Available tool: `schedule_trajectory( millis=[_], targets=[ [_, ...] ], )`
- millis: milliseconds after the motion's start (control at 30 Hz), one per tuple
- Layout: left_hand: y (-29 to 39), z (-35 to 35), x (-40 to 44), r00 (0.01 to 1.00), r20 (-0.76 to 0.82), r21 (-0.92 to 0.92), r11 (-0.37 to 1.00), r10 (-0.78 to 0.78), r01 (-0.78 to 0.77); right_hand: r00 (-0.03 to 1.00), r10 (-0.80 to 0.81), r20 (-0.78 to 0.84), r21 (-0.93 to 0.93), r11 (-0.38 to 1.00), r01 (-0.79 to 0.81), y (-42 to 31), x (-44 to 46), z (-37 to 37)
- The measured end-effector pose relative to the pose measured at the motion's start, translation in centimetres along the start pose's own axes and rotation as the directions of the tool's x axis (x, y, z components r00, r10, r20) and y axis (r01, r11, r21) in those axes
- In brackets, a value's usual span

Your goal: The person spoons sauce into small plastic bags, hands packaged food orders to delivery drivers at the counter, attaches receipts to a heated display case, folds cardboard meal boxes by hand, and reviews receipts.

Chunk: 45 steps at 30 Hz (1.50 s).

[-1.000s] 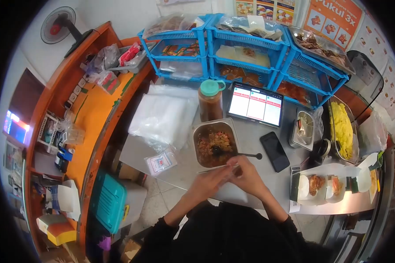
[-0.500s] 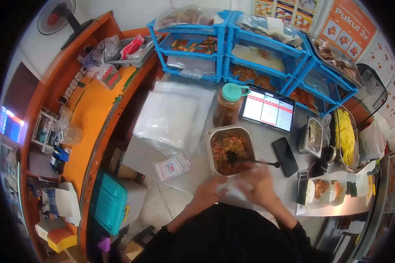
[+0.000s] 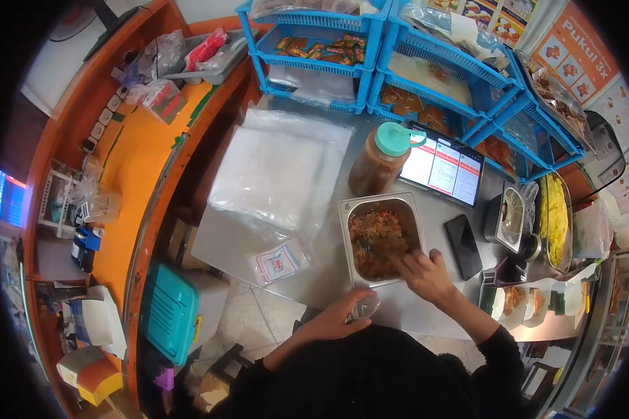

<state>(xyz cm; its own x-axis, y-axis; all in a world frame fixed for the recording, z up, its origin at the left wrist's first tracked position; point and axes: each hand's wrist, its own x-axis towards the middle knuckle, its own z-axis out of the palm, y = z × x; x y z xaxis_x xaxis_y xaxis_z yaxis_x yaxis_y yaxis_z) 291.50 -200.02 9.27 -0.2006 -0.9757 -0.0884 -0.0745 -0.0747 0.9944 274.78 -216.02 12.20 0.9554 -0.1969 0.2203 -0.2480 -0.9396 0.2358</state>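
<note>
My left hand (image 3: 339, 315) is closed on a small clear plastic bag (image 3: 364, 307), its mouth spread round between thumb and fingers. This bag is just below the near edge of a square metal container (image 3: 347, 209). Chopped reddish-brown sambal-like food (image 3: 381, 237) fills part of the container. At the container's near right rim, my right hand (image 3: 426, 276) is closed around the handle of the black spoon. Fingers and blur mostly hide the spoon, whose bowl is in the food.
A brown-filled bottle with a green lid (image 3: 381, 164) and a lit tablet (image 3: 444, 164) stand behind the container. A phone (image 3: 463, 248) lies to its right. Plastic sheets (image 3: 272, 167) and a small labelled packet (image 3: 279, 260) lie left. Blue racks (image 3: 314, 66) line the back.
My hands were together on the crumpled plastic bag. Now the left alone holds it, opened, and the right has moved to the spoon. The camera view has shifted slightly.
</note>
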Motion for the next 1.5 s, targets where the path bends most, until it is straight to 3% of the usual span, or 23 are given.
schedule_trajectory(
  millis=[133,200,267,433,567,667,733,767,833,867,933,1067,1133,1167,1233,1267,1333,1400,1467,1500],
  targets=[
    [-0.6,0.5,0.2,1.000,-0.007,0.048,0.999,0.017,-0.017,0.990,-0.118,0.082,0.128,0.986,0.107,2.2,-0.5,-1.6],
    [-0.5,0.5,0.1,1.000,-0.007,0.046,0.999,0.012,-0.012,1.000,0.012,0.028,0.021,1.000,-0.012,3.5,0.4,-1.5],
    [-0.6,0.6,0.1,1.000,-0.007,0.046,0.999,0.009,-0.009,1.000,0.010,0.015,-0.019,1.000,-0.010,3.2,1.2,-0.4],
    [-0.6,0.7,0.2,0.999,-0.032,0.067,0.998,0.021,-0.018,0.992,-0.049,0.113,0.327,0.945,0.009,3.1,1.7,-1.5],
    [-0.8,0.9,0.2,0.997,-0.062,0.102,0.994,0.039,-0.032,0.986,-0.046,0.163,0.438,0.898,-0.031,4.8,2.5,-3.0],
    [-0.6,0.9,0.1,0.998,-0.066,0.115,0.993,0.018,-0.010,0.975,0.053,0.216,0.459,0.876,-0.149,4.4,2.8,-1.9],
    [-0.6,0.9,0.1,0.994,-0.092,0.111,0.993,0.058,-0.048,0.937,0.223,0.269,0.416,0.851,-0.322,3.6,2.2,-0.3],
    [-0.7,0.8,0.1,0.994,-0.094,0.115,0.992,0.061,-0.050,0.938,0.223,0.264,0.416,0.852,-0.319,3.5,1.8,0.3],
    [-1.0,0.7,0.0,0.992,-0.113,0.149,0.988,0.054,-0.037,0.811,0.375,0.450,0.417,0.714,-0.562,3.9,0.6,1.1],
    [-1.1,0.7,-0.1,0.992,-0.112,0.151,0.988,0.058,-0.041,0.811,0.378,0.446,0.416,0.715,-0.562,4.2,0.1,1.3],
    [-1.4,0.4,-0.2,0.988,-0.142,0.139,0.989,0.067,-0.048,0.703,0.447,0.553,0.471,0.529,-0.706,4.8,-0.5,1.3],
    [-1.2,0.1,-0.4,0.984,-0.137,0.171,0.981,0.118,-0.094,0.704,0.533,0.470,0.423,0.564,-0.709,4.7,-0.5,-1.2],
    [-1.4,0.2,-0.3,0.987,-0.124,0.170,0.982,0.101,-0.079,0.804,0.499,0.324,0.460,0.660,-0.595,4.2,-0.5,-2.2],
    [-1.3,0.2,-0.2,0.987,-0.121,0.173,0.982,0.104,-0.082,0.803,0.502,0.321,0.458,0.660,-0.596,3.7,-0.4,-2.7],
    [-1.2,0.2,-0.4,0.986,-0.130,0.151,0.985,0.106,-0.086,0.955,0.289,0.061,0.316,0.902,-0.293,2.2,0.0,-3.7],
    [-1.0,0.1,-0.5,0.986,-0.129,0.153,0.984,0.108,-0.088,0.955,0.290,0.058,0.315,0.903,-0.294,1.6,-0.1,-3.5],
    [-0.5,-0.1,-1.0,0.978,-0.185,-0.036,0.994,0.094,-0.102,0.971,0.225,-0.080,0.277,0.941,-0.195,0.6,-0.6,-2.9],
    [-0.8,-0.5,-1.2,0.973,-0.227,-0.120,0.990,0.038,-0.067,0.960,0.277,-0.042,0.312,0.916,-0.250,0.7,-1.0,-2.9],
    [-0.6,-0.9,-1.6,0.964,-0.264,-0.206,0.978,-0.020,-0.036,0.801,0.582,0.138,0.530,0.640,-0.556,1.4,-2.1,-1.7],
    [0.3,-1.2,-1.7,0.941,-0.333,-0.406,0.910,-0.058,-0.087,0.801,0.583,0.134,0.530,0.641,-0.555,1.8,-2.7,-1.4]
  ],
)
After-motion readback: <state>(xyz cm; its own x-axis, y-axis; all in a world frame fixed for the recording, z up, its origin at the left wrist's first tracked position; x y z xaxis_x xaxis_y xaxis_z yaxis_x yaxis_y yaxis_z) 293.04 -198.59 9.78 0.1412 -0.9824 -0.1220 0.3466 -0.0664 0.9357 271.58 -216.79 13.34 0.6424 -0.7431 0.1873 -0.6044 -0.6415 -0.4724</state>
